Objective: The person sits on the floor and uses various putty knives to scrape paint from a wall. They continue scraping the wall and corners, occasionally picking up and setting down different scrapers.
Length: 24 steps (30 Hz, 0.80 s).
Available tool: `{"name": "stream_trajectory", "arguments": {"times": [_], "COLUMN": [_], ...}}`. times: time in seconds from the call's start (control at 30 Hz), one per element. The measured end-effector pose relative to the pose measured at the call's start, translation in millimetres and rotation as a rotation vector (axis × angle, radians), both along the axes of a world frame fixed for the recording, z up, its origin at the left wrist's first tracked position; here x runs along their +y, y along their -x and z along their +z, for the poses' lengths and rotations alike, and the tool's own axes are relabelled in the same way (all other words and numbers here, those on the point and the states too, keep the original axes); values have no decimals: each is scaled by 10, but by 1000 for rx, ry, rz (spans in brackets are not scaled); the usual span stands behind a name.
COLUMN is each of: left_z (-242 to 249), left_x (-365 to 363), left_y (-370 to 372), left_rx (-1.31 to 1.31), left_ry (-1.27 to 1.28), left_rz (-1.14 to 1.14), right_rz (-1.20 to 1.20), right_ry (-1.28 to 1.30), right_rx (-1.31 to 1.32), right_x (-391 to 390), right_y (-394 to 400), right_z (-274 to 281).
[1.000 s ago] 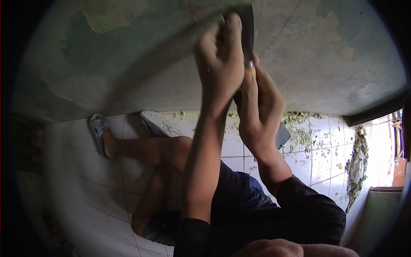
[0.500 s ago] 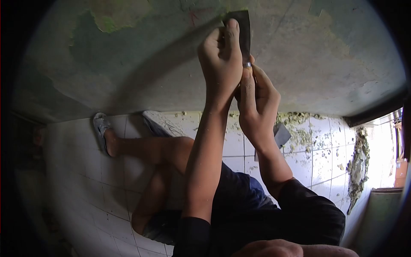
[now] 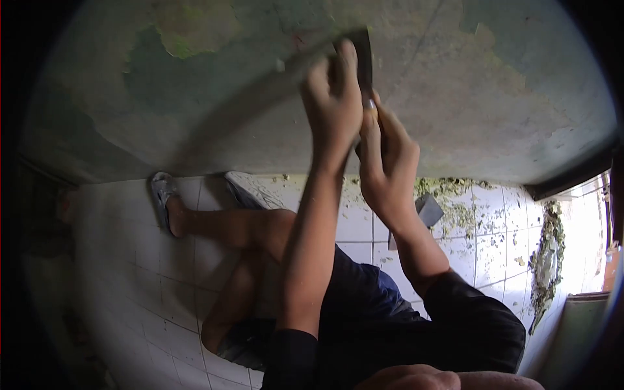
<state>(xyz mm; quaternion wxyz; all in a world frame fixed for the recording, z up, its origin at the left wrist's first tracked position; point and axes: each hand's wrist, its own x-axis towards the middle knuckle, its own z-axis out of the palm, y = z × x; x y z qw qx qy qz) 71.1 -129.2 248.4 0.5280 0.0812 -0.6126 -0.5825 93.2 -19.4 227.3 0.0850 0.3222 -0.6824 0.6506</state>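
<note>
A scraper (image 3: 366, 62) with a broad dark blade, a metal collar and a light handle rests with its blade edge against the grey-green wall. My right hand (image 3: 391, 155) is closed around the handle, thumb stretched along it near the collar. My left hand (image 3: 333, 107), slightly blurred, grips the blade from the left, its thumb lying flat on the metal. Left of the blade a small pale flake (image 3: 280, 65) shows in front of the wall. Peeled paint (image 3: 185, 39) with ragged green edges marks the wall's upper left.
Paint scraps (image 3: 455, 205) litter the white tiled floor (image 3: 351, 224) along the wall's foot. A grey flat-bladed tool (image 3: 428, 210) lies beside my right forearm. A long heap of debris (image 3: 547, 260) lies at the right. My sandalled foot (image 3: 166, 205) is near the wall at left.
Both hands and the scraper have shifted left along the wall. The pale flake has appeared left of the blade. The whole view has tilted slightly.
</note>
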Motion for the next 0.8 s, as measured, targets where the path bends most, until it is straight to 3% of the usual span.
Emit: {"name": "stream_trajectory", "arguments": {"times": [0.03,0.13,0.23,0.3,0.4,0.47,0.53,0.6,0.67,0.73,0.77,0.8], "left_z": [-27,-120,182,-27,57,255,292,-23,-491,-872,-1160,-1148], "left_x": [25,35,98,47,2,-42,26,-2,68,227,230,323], "left_y": [-41,24,-93,-26,23,-19,-116,-55,-23,-94,-82,-192], "left_rx": [-33,-21,73,50,28,180,143,-30,-243,-431,-602,-775], "left_ry": [85,-153,-253,-197,-137,-119,-214,17,71,-161,-77,3], "left_rz": [74,-81,-171,-156,-121,-129,-187,-68,-23,-315,-362,-370], "right_rz": [4,-11,-3,-11,0,2,5,-30,-5,-25,-31,-72], "right_ry": [-14,11,-44,21,131,90,21,-22,-100,-199,-320,-389], "right_rx": [-32,0,-35,-19,-43,34,2,-44,-181,-182,-221,-189], "right_x": [15,-13,13,-12,-125,-177,-104,29,239,482,637,780], "right_y": [-20,8,8,-22,46,61,-24,-79,-101,-52,-21,-1], "right_z": [-42,-115,-12,-28,-51,115,176,-38,-314,-716,-899,-1081]}}
